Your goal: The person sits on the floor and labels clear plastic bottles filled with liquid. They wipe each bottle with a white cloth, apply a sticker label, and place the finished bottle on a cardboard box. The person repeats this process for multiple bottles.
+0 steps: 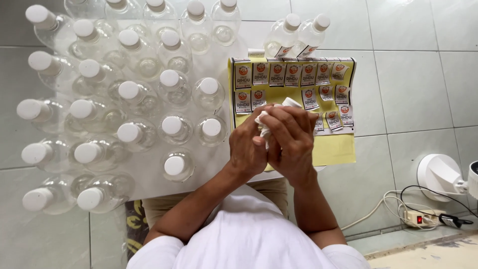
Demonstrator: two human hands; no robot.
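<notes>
Held over the near desk [149, 174] edge, between both hands: a small clear bottle [290, 103] with a white cap, mostly hidden, only the cap end showing. Long axis tilted, cap pointing toward roughly 1 o'clock, away from the body. Left hand [247, 147] curled closed around the lower part of the bottle. Right hand [291, 142] folded over the top, fingers pressing a crumpled white cloth [262, 123] against it; both grips closed tight, no gap visible.

Directly behind the hands, at 12 o'clock: a yellow backing sheet [333, 149] lying flat, carrying rows of small upright rectangular stickers [294, 74], white with an orange-red round emblem and dark print. Top rows full, lower rows partly peeled, bare yellow at the near edge. Beyond the sheet, at 12 to 1 o'clock, two labelled bottles [296, 37] leaning together.

From 9 to 11 o'clock: a dense crowd of clear capped bottles [134, 94], upright, unlabelled, filling the white desk right up beside the left hand.

At 3 to 4 o'clock, on the tiled floor [413, 89]: a white round appliance base [440, 174], a white power strip [418, 217] with a red switch, and tangled cables.
</notes>
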